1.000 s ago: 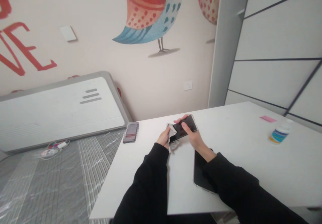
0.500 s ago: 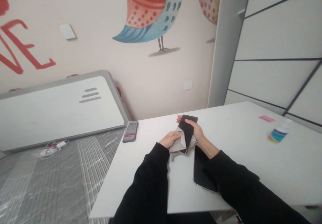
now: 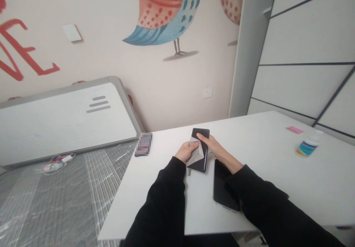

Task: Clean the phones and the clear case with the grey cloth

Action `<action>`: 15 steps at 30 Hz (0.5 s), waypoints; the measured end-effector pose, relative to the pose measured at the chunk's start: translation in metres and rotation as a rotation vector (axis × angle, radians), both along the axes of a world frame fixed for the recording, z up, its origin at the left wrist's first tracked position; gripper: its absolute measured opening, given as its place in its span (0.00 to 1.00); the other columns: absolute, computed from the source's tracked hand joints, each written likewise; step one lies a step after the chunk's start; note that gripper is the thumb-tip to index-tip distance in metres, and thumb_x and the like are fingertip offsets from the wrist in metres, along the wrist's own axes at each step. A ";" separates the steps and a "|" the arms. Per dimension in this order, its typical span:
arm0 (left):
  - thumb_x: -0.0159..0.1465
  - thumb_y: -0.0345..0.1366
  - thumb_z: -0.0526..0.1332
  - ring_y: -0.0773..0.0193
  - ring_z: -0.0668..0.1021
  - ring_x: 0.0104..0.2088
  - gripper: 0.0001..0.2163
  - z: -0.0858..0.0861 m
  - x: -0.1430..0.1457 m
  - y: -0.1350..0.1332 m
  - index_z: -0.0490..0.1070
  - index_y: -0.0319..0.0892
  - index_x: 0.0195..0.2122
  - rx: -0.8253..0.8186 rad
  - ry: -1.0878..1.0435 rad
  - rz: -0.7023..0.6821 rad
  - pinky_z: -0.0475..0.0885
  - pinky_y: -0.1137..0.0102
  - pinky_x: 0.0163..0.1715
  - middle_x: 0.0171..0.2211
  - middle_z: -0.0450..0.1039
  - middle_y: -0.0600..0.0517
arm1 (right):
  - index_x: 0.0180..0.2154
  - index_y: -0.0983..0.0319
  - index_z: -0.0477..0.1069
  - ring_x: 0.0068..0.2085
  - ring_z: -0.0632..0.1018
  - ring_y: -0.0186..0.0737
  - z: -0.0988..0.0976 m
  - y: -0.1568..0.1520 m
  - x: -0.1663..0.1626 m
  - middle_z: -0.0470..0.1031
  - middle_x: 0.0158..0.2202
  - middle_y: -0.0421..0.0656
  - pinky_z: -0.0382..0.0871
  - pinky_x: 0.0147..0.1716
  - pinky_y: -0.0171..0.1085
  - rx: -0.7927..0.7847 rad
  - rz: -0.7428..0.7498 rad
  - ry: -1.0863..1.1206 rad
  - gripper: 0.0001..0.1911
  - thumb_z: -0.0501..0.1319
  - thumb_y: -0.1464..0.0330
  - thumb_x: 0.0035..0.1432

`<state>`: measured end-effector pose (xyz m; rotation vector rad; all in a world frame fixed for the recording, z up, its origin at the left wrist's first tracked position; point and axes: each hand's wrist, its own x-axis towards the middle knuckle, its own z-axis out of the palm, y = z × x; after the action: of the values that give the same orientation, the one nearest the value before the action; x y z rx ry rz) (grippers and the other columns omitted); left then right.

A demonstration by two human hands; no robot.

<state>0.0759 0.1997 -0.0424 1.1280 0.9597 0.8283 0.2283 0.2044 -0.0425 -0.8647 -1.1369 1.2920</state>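
Over the white table (image 3: 163, 188) my two hands hold a dark smartphone (image 3: 200, 164) with its screen facing up. My left hand (image 3: 185, 151) grips a light grey cloth (image 3: 196, 156), its thumb pressing a folded part onto the screen. Some of the cloth is behind the phone and hangs below it. My right hand (image 3: 213, 145) is closed around the phone's right edge, thumb lying across the upper screen. Below my right forearm a black tablet (image 3: 222, 184) lies on the table, partly covered by the sleeve.
A pixelated flat item (image 3: 144, 144) lies at the table's far left edge. On the right stand a white bottle with a blue label (image 3: 308, 145) and a pink slip (image 3: 295, 129). Behind are a headboard-like white panel (image 3: 61, 119) and a wall socket (image 3: 207, 92).
The phone has shifted left and turned more upright, with my right hand moving along with it. My left hand stays near the same spot, still on the cloth.
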 end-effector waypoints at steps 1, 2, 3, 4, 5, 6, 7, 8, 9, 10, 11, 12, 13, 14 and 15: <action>0.70 0.42 0.64 0.63 0.80 0.38 0.12 0.000 0.000 0.001 0.74 0.38 0.46 0.003 0.005 0.011 0.79 0.64 0.39 0.42 0.78 0.49 | 0.37 0.60 0.81 0.48 0.82 0.57 0.000 0.001 -0.001 0.85 0.41 0.47 0.73 0.56 0.52 0.009 -0.009 -0.014 0.28 0.73 0.44 0.47; 0.70 0.42 0.64 0.64 0.80 0.37 0.12 0.000 0.000 0.001 0.75 0.38 0.45 0.005 0.009 0.024 0.79 0.64 0.39 0.41 0.78 0.50 | 0.38 0.60 0.81 0.49 0.82 0.58 -0.001 0.001 -0.002 0.85 0.41 0.48 0.72 0.57 0.52 0.019 -0.012 -0.024 0.31 0.70 0.40 0.48; 0.70 0.42 0.63 0.64 0.80 0.35 0.11 0.000 0.001 0.002 0.75 0.38 0.44 0.008 0.011 0.041 0.78 0.65 0.38 0.39 0.78 0.51 | 0.39 0.60 0.81 0.50 0.81 0.58 0.000 0.000 -0.004 0.85 0.42 0.49 0.72 0.57 0.53 0.030 -0.007 -0.028 0.33 0.67 0.37 0.50; 0.70 0.43 0.63 0.66 0.79 0.33 0.11 0.001 0.001 0.003 0.75 0.38 0.42 0.010 0.011 0.059 0.77 0.66 0.36 0.37 0.77 0.52 | 0.42 0.60 0.81 0.51 0.81 0.58 0.000 -0.001 -0.007 0.85 0.42 0.50 0.73 0.57 0.53 0.042 0.004 -0.028 0.37 0.63 0.35 0.52; 0.70 0.43 0.63 0.66 0.78 0.31 0.12 0.001 0.001 0.004 0.75 0.37 0.40 0.012 0.007 0.079 0.76 0.67 0.35 0.34 0.77 0.53 | 0.45 0.59 0.81 0.52 0.81 0.57 0.001 -0.003 -0.009 0.84 0.43 0.50 0.73 0.56 0.53 0.056 0.019 -0.024 0.40 0.58 0.32 0.54; 0.70 0.45 0.63 0.67 0.77 0.29 0.13 0.002 0.001 0.004 0.75 0.37 0.38 0.013 -0.001 0.100 0.75 0.68 0.34 0.31 0.77 0.53 | 0.48 0.59 0.79 0.52 0.81 0.57 0.002 -0.005 -0.012 0.84 0.44 0.50 0.74 0.55 0.53 0.070 0.035 -0.018 0.42 0.54 0.31 0.56; 0.69 0.46 0.64 0.67 0.76 0.27 0.15 0.002 0.001 0.005 0.76 0.37 0.36 0.015 -0.012 0.122 0.73 0.69 0.33 0.29 0.76 0.53 | 0.52 0.58 0.78 0.52 0.81 0.56 0.004 -0.007 -0.014 0.84 0.46 0.50 0.74 0.55 0.53 0.087 0.049 -0.013 0.43 0.52 0.31 0.57; 0.68 0.48 0.65 0.66 0.75 0.26 0.16 0.004 0.001 0.004 0.77 0.37 0.35 0.015 -0.027 0.142 0.71 0.70 0.32 0.27 0.76 0.53 | 0.55 0.56 0.75 0.52 0.81 0.54 0.005 -0.010 -0.016 0.84 0.47 0.49 0.74 0.55 0.52 0.104 0.056 -0.011 0.43 0.51 0.32 0.58; 0.66 0.49 0.67 0.65 0.75 0.26 0.17 0.005 0.002 0.003 0.78 0.37 0.34 0.014 -0.045 0.159 0.69 0.70 0.31 0.25 0.77 0.52 | 0.59 0.55 0.73 0.53 0.81 0.53 0.007 -0.012 -0.017 0.83 0.48 0.48 0.73 0.56 0.52 0.122 0.056 -0.012 0.42 0.52 0.33 0.59; 0.64 0.50 0.68 0.64 0.75 0.26 0.18 0.007 0.003 0.002 0.78 0.37 0.33 0.010 -0.067 0.174 0.68 0.70 0.31 0.24 0.77 0.51 | 0.61 0.55 0.70 0.53 0.80 0.52 0.009 -0.014 -0.017 0.83 0.49 0.47 0.72 0.58 0.52 0.139 0.047 -0.017 0.42 0.54 0.34 0.59; 0.62 0.50 0.70 0.63 0.76 0.27 0.18 0.008 0.004 0.000 0.79 0.37 0.33 0.002 -0.091 0.184 0.68 0.70 0.31 0.24 0.77 0.51 | 0.62 0.55 0.69 0.54 0.80 0.51 0.010 -0.015 -0.017 0.82 0.50 0.47 0.70 0.59 0.52 0.156 0.031 -0.025 0.41 0.57 0.36 0.59; 0.61 0.50 0.71 0.62 0.76 0.28 0.18 0.010 0.006 -0.002 0.79 0.37 0.34 -0.010 -0.119 0.191 0.68 0.70 0.32 0.24 0.78 0.51 | 0.62 0.55 0.68 0.54 0.79 0.51 0.011 -0.015 -0.016 0.82 0.50 0.46 0.69 0.60 0.52 0.173 0.009 -0.033 0.40 0.59 0.37 0.58; 0.60 0.50 0.71 0.61 0.77 0.29 0.18 0.013 0.008 -0.004 0.80 0.37 0.35 -0.026 -0.150 0.193 0.68 0.70 0.32 0.25 0.78 0.51 | 0.61 0.55 0.69 0.54 0.78 0.51 0.013 -0.016 -0.015 0.81 0.50 0.46 0.67 0.61 0.51 0.189 -0.018 -0.042 0.39 0.61 0.38 0.58; 0.60 0.51 0.71 0.60 0.78 0.30 0.19 0.015 0.010 -0.006 0.80 0.37 0.37 -0.047 -0.186 0.191 0.69 0.70 0.33 0.26 0.79 0.50 | 0.59 0.56 0.71 0.54 0.78 0.51 0.014 -0.015 -0.014 0.81 0.50 0.46 0.66 0.61 0.51 0.203 -0.048 -0.049 0.38 0.63 0.39 0.57; 0.61 0.53 0.70 0.59 0.79 0.32 0.20 0.018 0.012 -0.008 0.80 0.38 0.39 -0.074 -0.226 0.183 0.71 0.69 0.35 0.27 0.80 0.49 | 0.57 0.56 0.72 0.53 0.78 0.51 0.014 -0.015 -0.013 0.81 0.49 0.46 0.66 0.61 0.51 0.215 -0.078 -0.054 0.36 0.64 0.40 0.56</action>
<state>0.0881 0.1921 -0.0243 0.8705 0.9047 1.0366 0.2150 0.1895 -0.0282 -0.7801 -1.2466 1.0662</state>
